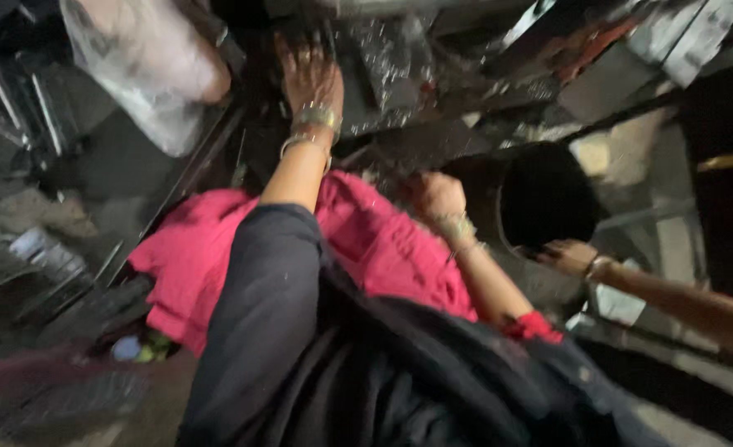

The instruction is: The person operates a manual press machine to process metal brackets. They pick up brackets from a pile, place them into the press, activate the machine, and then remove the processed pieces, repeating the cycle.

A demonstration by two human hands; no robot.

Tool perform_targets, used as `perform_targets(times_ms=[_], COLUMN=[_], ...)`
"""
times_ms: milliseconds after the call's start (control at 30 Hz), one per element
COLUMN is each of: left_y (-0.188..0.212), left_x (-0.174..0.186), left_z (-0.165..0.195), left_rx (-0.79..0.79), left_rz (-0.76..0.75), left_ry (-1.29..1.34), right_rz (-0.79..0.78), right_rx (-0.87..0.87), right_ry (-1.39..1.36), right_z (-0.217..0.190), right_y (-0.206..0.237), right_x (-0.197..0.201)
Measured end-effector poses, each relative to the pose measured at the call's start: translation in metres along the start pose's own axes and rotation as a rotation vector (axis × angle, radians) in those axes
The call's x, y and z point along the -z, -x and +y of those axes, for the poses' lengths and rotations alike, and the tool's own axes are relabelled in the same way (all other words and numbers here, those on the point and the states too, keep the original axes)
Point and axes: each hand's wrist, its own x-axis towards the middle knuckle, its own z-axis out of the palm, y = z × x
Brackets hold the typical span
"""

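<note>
- The left hand (310, 73) is stretched out at 12 o'clock, fingers spread wide and flat, on or just over a dark, shiny, wet-looking surface (400, 62). Nothing is held in it.
- The right hand (434, 197) is seen near the middle, curled into a loose fist. It seems to be closed on the edge of the pink cloth (366, 240), but the blur makes this hard to be sure of.
- The pink cloth is spread from 9 o'clock to the middle, under both arms.
- A round black pot (547, 197) is seen at 3 o'clock, just beside the right hand.
- Another person's hand (567, 257) is reached in from 4 o'clock and rests at the pot's lower rim.
- A see-through plastic bag (147, 62) lies at 10 o'clock, well apart from both hands.
- For the reach to go well, the flat hand should likely be kept steady on the slippery part, and the cloth should be kept tight in the fist so it is not dropped.
- Much is hidden: the whole picture is dark and smeared. What lies under the left hand cannot be told. The inside of the pot is only black. The things at 8 o'clock are too blurry to name.
</note>
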Motion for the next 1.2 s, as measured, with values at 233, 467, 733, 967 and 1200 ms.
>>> perform_targets(times_ms=[233, 467, 733, 967, 1200], left_y=[-0.002, 0.006, 0.02, 0.012, 0.03], left_x=[-0.001, -0.009, -0.012, -0.012, 0.0], left_z=[-0.001, -0.004, -0.007, -0.013, -0.004], left_rx=[0.027, 0.01, -0.103, -0.052, -0.088], left_rz=[-0.287, -0.31, -0.172, -0.17, -0.249], left_ry=[0.102, 0.076, -0.063, 0.073, 0.132], right_rz=[-0.147, -0.197, -0.233, -0.089, -0.112], right_rx=[0.036, -0.095, -0.001, -0.007, 0.079], right_ry=[0.184, -0.203, 0.137, -0.126, 0.155], right_z=[0.004, -0.007, -0.007, 0.008, -0.011], right_y=[-0.023, 0.006, -0.022, 0.011, -0.026], right_x=[0.006, 0.017, 0.017, -0.026, 0.033])
